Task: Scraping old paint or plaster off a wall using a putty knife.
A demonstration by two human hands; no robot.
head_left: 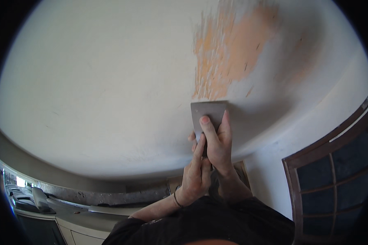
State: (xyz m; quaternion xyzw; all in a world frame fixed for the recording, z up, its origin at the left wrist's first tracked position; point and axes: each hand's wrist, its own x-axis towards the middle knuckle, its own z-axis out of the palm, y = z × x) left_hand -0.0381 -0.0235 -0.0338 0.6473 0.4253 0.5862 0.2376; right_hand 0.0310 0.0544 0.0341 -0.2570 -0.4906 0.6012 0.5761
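Fingers of your right hand grip one wide-bladed scraper, with the thumb lying on its grey face and one finger along its right edge. Your left hand is closed on its dark handle just below, one finger laid straight up it; one thin dark band circles that wrist. The scraper stands upright against the white wall, its top edge just under one large, streaky orange patch. To the right of that patch is one smaller, fainter orange patch. Lower right, you have one brown-framed glazed panel with at least six dark panes. At lower left, one table carries one grey, block-like object, its kind unclear.
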